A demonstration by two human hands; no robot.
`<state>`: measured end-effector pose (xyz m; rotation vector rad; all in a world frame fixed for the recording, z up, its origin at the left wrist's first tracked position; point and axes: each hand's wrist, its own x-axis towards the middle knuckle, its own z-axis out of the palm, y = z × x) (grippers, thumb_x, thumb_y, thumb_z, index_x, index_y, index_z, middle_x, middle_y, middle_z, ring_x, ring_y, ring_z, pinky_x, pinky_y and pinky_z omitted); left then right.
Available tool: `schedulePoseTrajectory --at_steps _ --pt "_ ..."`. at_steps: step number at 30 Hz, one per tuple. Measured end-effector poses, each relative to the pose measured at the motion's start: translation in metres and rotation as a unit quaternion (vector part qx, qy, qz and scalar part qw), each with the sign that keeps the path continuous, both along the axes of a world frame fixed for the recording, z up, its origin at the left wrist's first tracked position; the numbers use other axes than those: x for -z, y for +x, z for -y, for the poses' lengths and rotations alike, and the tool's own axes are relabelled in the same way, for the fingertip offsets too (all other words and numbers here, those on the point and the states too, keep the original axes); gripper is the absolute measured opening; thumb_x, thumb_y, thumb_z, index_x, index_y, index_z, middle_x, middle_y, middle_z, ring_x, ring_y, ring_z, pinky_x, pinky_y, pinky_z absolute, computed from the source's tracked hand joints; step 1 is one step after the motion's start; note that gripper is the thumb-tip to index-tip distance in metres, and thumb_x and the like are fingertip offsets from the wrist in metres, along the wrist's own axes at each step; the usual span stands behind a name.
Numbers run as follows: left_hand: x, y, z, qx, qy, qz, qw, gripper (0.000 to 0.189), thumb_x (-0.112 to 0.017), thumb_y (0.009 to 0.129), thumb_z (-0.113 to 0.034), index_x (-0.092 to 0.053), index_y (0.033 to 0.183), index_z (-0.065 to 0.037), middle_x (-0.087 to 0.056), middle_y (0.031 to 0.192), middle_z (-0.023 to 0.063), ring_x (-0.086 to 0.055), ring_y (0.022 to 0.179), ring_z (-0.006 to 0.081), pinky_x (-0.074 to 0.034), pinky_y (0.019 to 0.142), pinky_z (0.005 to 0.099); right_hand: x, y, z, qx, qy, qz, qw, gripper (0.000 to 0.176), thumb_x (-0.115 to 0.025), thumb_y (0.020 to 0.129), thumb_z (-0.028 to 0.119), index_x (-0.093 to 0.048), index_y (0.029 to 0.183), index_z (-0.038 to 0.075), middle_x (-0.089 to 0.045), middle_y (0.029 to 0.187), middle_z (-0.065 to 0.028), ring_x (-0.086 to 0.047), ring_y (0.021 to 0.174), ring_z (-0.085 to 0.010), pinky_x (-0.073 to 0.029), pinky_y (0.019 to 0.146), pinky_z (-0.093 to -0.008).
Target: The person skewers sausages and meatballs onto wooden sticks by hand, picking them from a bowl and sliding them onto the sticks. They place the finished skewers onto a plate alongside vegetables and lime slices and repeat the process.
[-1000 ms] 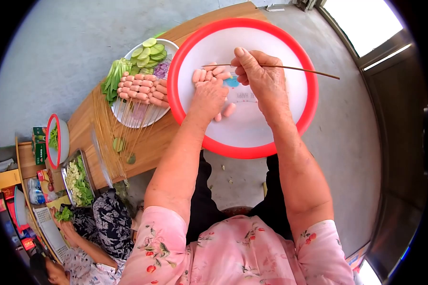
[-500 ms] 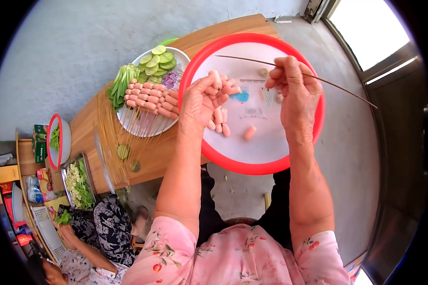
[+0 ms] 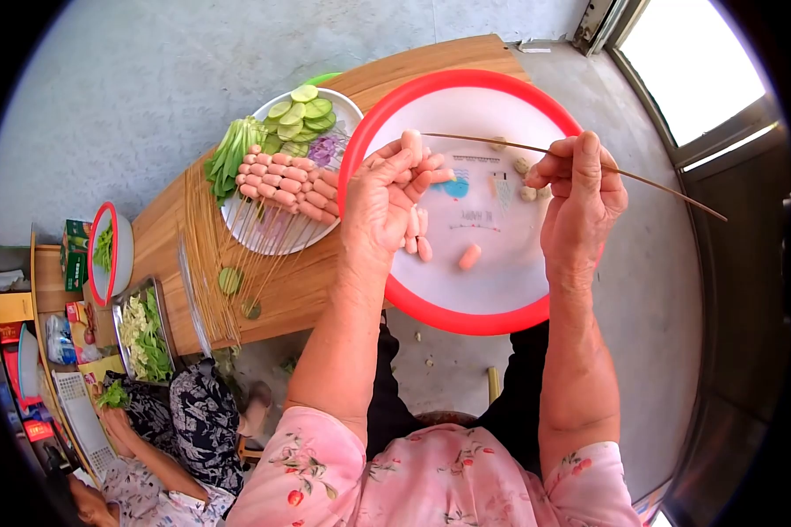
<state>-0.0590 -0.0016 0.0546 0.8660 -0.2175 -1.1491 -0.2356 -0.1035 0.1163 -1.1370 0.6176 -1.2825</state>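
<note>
My left hand point(image 3: 382, 198) is closed on a small pink sausage point(image 3: 411, 144), held upright between thumb and fingers over the left side of a red-rimmed white basin point(image 3: 466, 323). My right hand point(image 3: 580, 189) pinches a long thin skewer point(image 3: 659, 182); its left tip meets or nearly meets the sausage. More sausages lie in the basin under my left hand, and a single sausage point(image 3: 470, 256) lies apart near the front. Several small pale round pieces point(image 3: 523, 165) sit by my right hand.
A white plate point(image 3: 353, 114) on the wooden table point(image 3: 308, 303) holds skewered sausages point(image 3: 286, 180), cucumber slices point(image 3: 306, 110), greens point(image 3: 233, 154) and purple pieces. Bare skewers point(image 3: 204, 255) lie left of it. At lower left, a seated person point(image 3: 163, 465) holds greens beside a metal tray point(image 3: 148, 338).
My right hand has moved right and slightly down with the skewer. The skewer's left tip is now at the sausage in my left hand. The view has shifted slightly.
</note>
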Motion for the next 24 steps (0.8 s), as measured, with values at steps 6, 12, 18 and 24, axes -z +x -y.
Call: schedulePoseTrajectory --at_steps 6,12,18,24 --pt "-0.001 0.002 0.001 -0.025 -0.006 -0.034 0.999 0.032 -0.062 0.088 -0.021 -0.057 0.094 0.010 -0.063 0.089 0.0257 -0.059 0.103 0.0395 -0.057 0.065 0.0401 0.000 0.004 -0.005 -0.005 -0.013 -0.002 1.000 0.033 -0.058 0.092 0.030 -0.064 0.079 0.001 -0.059 0.063 -0.0055 -0.055 0.058 -0.0115 -0.047 0.055 -0.0257" --pt "-0.022 -0.003 -0.003 -0.028 -0.029 -0.021 0.999 0.025 -0.063 0.088 -0.022 -0.058 0.078 0.001 -0.062 0.074 0.0163 -0.063 0.086 0.0324 -0.057 0.066 0.0377 0.001 0.008 -0.005 -0.015 -0.013 -0.007 1.000 0.032 -0.057 0.093 0.029 -0.064 0.079 0.000 -0.060 0.064 -0.0057 -0.055 0.058 -0.0114 -0.047 0.055 -0.0258" --pt "-0.019 0.002 -0.005 0.005 -0.070 -0.016 0.997 0.022 -0.063 0.087 -0.020 -0.055 0.075 -0.004 -0.057 0.064 0.0066 -0.063 0.078 0.0288 -0.058 0.067 0.0413 0.003 0.008 -0.006 -0.020 -0.008 0.003 1.000 0.032 -0.057 0.093 0.028 -0.064 0.079 0.000 -0.060 0.064 -0.0064 -0.055 0.058 -0.0121 -0.047 0.055 -0.0262" --pt "-0.016 -0.001 -0.003 -0.024 -0.076 -0.026 0.996 0.016 -0.065 0.085 -0.013 -0.055 0.084 0.000 -0.057 0.072 0.0077 -0.062 0.077 0.0227 -0.056 0.076 0.0422 0.006 0.011 -0.005 -0.035 0.002 0.015 0.999 0.032 -0.057 0.093 0.027 -0.063 0.079 -0.001 -0.060 0.065 -0.0071 -0.055 0.057 -0.0129 -0.047 0.053 -0.0265"
